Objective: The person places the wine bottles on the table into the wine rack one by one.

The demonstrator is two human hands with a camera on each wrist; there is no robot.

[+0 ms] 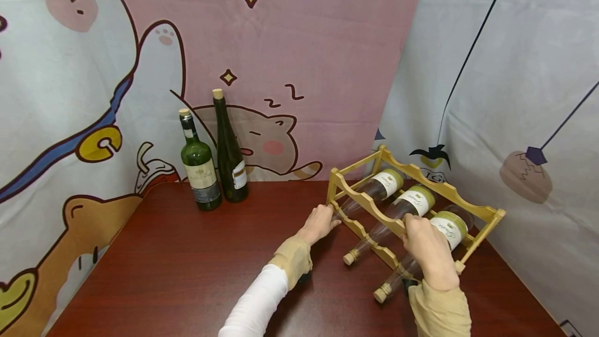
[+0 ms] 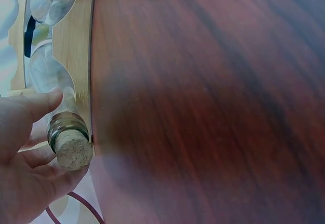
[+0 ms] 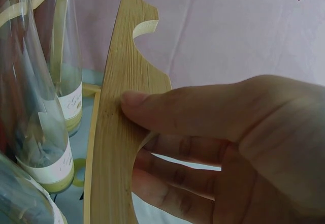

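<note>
My left hand grips the neck of the leftmost clear glass bottle, which lies in a light wooden wine rack. In the left wrist view, the thumb and fingers curl about the neck, close behind its cork. My right hand holds the rack's scalloped upper front rail, thumb on one face and fingers behind. A middle bottle and a right bottle also lie tilted in the rack, corks toward me. White and yellow-green labels mark all three.
Two corked green bottles stand upright at the back left of the dark red table: a shorter one and a taller, slimmer one. A printed cartoon curtain hangs behind the table and along its right side.
</note>
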